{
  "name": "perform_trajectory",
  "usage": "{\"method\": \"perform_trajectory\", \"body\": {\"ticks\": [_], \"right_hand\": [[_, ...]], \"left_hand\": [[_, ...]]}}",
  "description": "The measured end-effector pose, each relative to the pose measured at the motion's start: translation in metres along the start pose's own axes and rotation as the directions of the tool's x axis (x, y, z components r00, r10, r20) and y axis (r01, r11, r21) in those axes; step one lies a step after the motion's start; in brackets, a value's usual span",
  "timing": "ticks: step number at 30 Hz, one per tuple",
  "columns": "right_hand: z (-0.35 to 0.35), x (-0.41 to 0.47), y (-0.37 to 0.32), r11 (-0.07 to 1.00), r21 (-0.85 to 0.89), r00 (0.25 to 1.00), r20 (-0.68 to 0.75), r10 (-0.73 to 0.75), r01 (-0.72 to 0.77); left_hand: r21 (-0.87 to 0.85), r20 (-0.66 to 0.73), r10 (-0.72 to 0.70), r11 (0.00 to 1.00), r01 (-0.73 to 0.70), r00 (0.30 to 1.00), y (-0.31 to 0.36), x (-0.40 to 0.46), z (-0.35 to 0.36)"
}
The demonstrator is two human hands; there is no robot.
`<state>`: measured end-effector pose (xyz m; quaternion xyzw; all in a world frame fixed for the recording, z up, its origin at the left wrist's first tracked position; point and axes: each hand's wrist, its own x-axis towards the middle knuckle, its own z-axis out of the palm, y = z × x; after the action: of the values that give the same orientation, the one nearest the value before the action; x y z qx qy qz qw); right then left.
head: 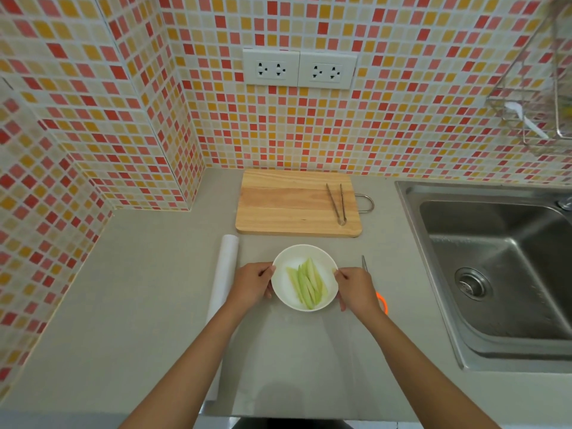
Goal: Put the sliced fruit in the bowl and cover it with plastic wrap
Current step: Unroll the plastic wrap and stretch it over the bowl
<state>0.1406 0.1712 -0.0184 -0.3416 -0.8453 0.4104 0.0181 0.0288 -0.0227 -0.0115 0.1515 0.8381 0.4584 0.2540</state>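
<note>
A white bowl (289, 263) stands on the grey counter and holds several pale green fruit slices (308, 283) lying side by side. My left hand (252, 283) grips the bowl's left rim and my right hand (356, 289) grips its right rim. A roll of plastic wrap (224, 292) lies lengthwise on the counter just left of my left hand. A faint shiny sheet (288, 360) seems to spread from the roll across the counter below the bowl; I cannot tell whether the bowl stands on it.
A wooden cutting board (291, 205) with metal tongs (336, 202) lies behind the bowl. Scissors with an orange handle (383, 301) lie partly hidden by my right hand. A steel sink (495, 267) fills the right side. Tiled walls close the back and left.
</note>
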Motion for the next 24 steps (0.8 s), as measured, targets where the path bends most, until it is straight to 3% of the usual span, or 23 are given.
{"method": "perform_trajectory", "body": {"ticks": [11, 13, 15, 17, 21, 24], "right_hand": [[0.000, -0.006, 0.001, 1.000, 0.015, 1.000, 0.014, 0.004, -0.004], [-0.003, -0.005, 0.002, 0.999, 0.036, 1.000, 0.015, 0.010, -0.011], [-0.009, -0.004, 0.003, 0.998, 0.057, 0.999, -0.021, 0.034, -0.032], [-0.014, -0.002, 0.004, 0.994, 0.084, 0.996, -0.052, 0.068, -0.063], [-0.019, 0.003, 0.001, 0.984, 0.145, 0.992, -0.048, 0.113, -0.105], [-0.017, 0.004, 0.000, 0.982, 0.156, 0.993, -0.046, 0.112, -0.104]], "left_hand": [[-0.004, -0.007, 0.011, 1.000, -0.011, 1.000, 0.000, -0.006, -0.003], [0.059, -0.146, 0.002, 0.998, 0.007, 0.989, -0.005, -0.010, -0.009], [0.200, -0.370, -0.006, 0.976, 0.086, 0.929, -0.017, -0.015, -0.022], [0.294, -0.489, -0.017, 0.938, 0.183, 0.872, -0.030, -0.020, -0.035], [0.403, -0.476, -0.108, 0.855, 0.326, 0.873, -0.046, -0.021, -0.047], [0.359, -0.423, -0.173, 0.869, 0.340, 0.889, -0.050, -0.017, -0.047]]}}
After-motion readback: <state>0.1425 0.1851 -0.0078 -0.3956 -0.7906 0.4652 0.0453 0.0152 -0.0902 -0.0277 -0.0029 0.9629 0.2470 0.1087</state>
